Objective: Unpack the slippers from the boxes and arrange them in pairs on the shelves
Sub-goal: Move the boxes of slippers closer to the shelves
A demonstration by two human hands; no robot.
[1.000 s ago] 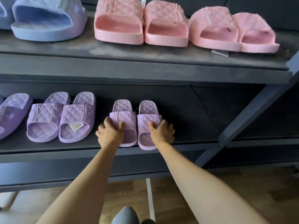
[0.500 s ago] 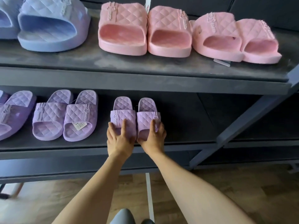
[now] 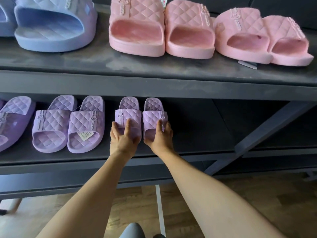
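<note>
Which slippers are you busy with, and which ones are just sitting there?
Busy with: small purple pair, left hand and right hand resting on its straps, lower shelf.
Just sitting: bigger purple pair beside it, pink slippers and blue slipper on the upper shelf.

Left hand, right hand: fingers flat on small purple slipper pair, side by side, lower shelf.

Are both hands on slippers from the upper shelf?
No, the left hand and right hand rest on the small purple pair on the lower shelf.
</note>
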